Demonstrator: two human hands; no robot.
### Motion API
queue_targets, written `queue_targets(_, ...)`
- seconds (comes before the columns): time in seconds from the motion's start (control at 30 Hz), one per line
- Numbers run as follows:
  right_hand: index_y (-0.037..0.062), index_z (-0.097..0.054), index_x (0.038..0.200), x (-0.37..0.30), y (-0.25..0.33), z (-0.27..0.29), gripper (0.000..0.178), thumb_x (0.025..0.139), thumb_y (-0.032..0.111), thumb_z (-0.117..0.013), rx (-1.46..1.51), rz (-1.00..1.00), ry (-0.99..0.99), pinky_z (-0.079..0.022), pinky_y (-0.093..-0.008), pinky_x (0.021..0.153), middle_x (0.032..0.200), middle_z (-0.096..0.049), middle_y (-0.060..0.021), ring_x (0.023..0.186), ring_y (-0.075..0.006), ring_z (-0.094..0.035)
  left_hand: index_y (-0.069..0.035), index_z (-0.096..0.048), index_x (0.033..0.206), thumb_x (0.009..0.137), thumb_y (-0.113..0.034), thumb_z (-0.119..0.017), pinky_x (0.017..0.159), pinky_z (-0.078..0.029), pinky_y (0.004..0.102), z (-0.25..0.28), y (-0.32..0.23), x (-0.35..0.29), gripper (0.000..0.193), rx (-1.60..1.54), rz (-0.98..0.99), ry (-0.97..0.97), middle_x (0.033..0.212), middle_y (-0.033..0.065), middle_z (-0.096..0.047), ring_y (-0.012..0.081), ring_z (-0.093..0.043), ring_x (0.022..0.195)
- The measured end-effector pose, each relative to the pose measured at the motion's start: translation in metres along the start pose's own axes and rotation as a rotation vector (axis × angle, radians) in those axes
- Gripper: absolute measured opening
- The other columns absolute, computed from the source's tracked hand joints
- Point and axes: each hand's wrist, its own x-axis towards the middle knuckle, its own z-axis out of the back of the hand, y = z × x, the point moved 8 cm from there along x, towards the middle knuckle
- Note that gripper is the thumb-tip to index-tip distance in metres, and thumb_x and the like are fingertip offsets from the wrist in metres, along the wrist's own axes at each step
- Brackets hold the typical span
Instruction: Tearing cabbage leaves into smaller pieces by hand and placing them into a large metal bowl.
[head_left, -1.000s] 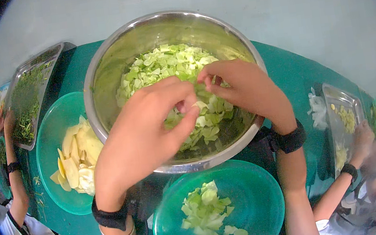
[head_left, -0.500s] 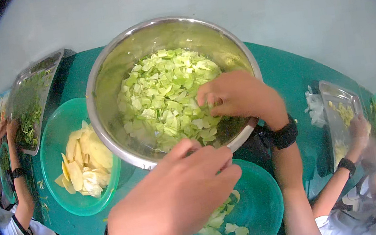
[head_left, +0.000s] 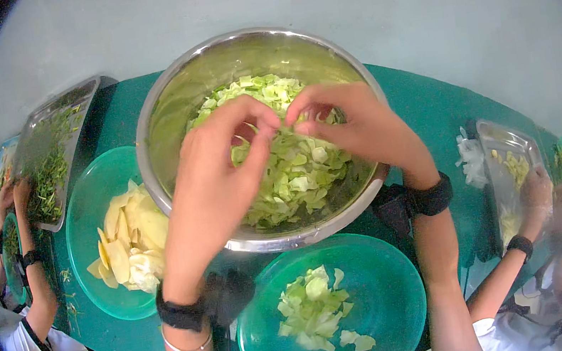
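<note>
Both left hand (head_left: 212, 174), right hand (head_left: 364, 124) curled narrow above leaf pieces (head_left: 299, 176) in steel bowl (head_left: 304, 235); anything held unclear.

A steel bowl (head_left: 228, 57), a tray (head_left: 79, 130) of cut greens (head_left: 47, 185) and co-workers (head_left: 503, 281) show a food-preparation area.

Polished metal gleams on the large bowl (head_left: 257, 57), smooth translucent plastic glistens on the green dish (head_left: 388, 297), and matt black cloth-like material covers the wristbands (head_left: 432, 196).
</note>
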Motion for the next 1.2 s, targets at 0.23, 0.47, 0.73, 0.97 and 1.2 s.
queue_targets(0.23, 0.0072, -0.072, 0.097, -0.002, 0.011, 0.022, 0.010, 0.087, 0.011, -0.074, 0.259, 0.002, -0.194, -0.049, -0.0267, 0.074, 0.092, -0.071, 0.0004, 0.083, -0.0097, -0.063, -0.004, -0.060, 0.122, 0.094, -0.015, -0.067, 0.086, -0.050, 0.0329, -0.017, 0.014, -0.010, 0.031, 0.057, 0.087, 0.136, 0.110, 0.0087, -0.067, 0.0195, -0.065, 0.095)
queue_targets(0.47, 0.0067, -0.072, 0.097, -0.002, 0.015, 0.010, 0.015, 0.086, 0.015, -0.076, 0.244, -0.064, 0.023, -0.046, -0.0250, 0.074, 0.094, -0.069, 0.0019, 0.084, -0.0083, -0.059, -0.004, -0.060, 0.120, 0.092, -0.016, -0.071, 0.084, -0.051, 0.0328, -0.016, 0.008, -0.004, 0.033, -0.028, 0.058, 0.138, 0.107, 0.0082, -0.066, 0.0194, -0.065, 0.095)
queue_targets(0.73, 0.0058, -0.072, 0.102, 0.000, 0.016, 0.003, 0.017, 0.089, 0.016, -0.072, 0.286, -0.036, 0.089, -0.046, -0.0262, 0.076, 0.095, -0.069, 0.0007, 0.086, -0.0090, -0.060, -0.005, -0.064, 0.099, 0.086, -0.021, -0.077, 0.075, -0.049, 0.0329, -0.010, 0.012, -0.004, 0.025, 0.115, 0.054, 0.082, 0.095, 0.0089, -0.065, 0.0196, -0.063, 0.084)
queue_targets(0.97, 0.0079, -0.073, 0.105, 0.000, 0.012, 0.000, 0.017, 0.091, 0.015, -0.066, 0.357, 0.001, 0.047, -0.052, -0.0291, 0.076, 0.091, -0.074, -0.0029, 0.082, -0.0119, -0.066, -0.004, -0.062, 0.091, 0.083, -0.021, -0.079, 0.072, -0.049, 0.0349, -0.010, 0.009, -0.003, 0.025, 0.181, 0.095, 0.070, 0.086, 0.0119, -0.064, 0.0233, -0.062, 0.080)
queue_targets(1.2, 0.0069, -0.072, 0.101, 0.000, 0.012, 0.000, 0.015, 0.091, 0.017, -0.068, 0.344, -0.018, 0.091, -0.051, -0.0283, 0.075, 0.087, -0.072, -0.0032, 0.080, -0.0111, -0.065, -0.003, -0.062, 0.091, 0.083, -0.022, -0.078, 0.074, -0.050, 0.0363, -0.011, 0.009, -0.002, 0.026, 0.192, 0.070, 0.090, 0.089, 0.0130, -0.065, 0.0260, -0.064, 0.082)
